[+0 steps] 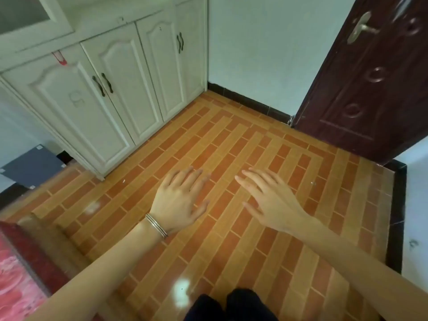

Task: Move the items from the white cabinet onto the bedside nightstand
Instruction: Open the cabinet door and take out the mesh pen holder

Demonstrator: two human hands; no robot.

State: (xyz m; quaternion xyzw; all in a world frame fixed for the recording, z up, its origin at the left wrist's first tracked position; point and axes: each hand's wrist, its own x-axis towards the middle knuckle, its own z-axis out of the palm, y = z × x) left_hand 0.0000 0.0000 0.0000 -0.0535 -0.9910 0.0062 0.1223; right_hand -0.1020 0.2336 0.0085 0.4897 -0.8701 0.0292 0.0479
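Above the tiled floor, both of the person's hands are reaching forward, spread open and holding nothing.

Palm down, the left hand is hovering with its fingers fanned toward the white cabinet, and a silver bangle is circling its wrist. Just beside it, the right hand is stretching out flat, fingers apart, not touching the left one. Well ahead and to the left, the white cabinet is standing against the wall with all of its lower doors shut, dark handles sitting in pairs at the door edges; whatever is inside is hidden. Over at the right, a dark brown door is standing ajar. Along the lower left edge, a red patterned bed cover is showing, and the person's dark trouser legs are visible at the bottom.
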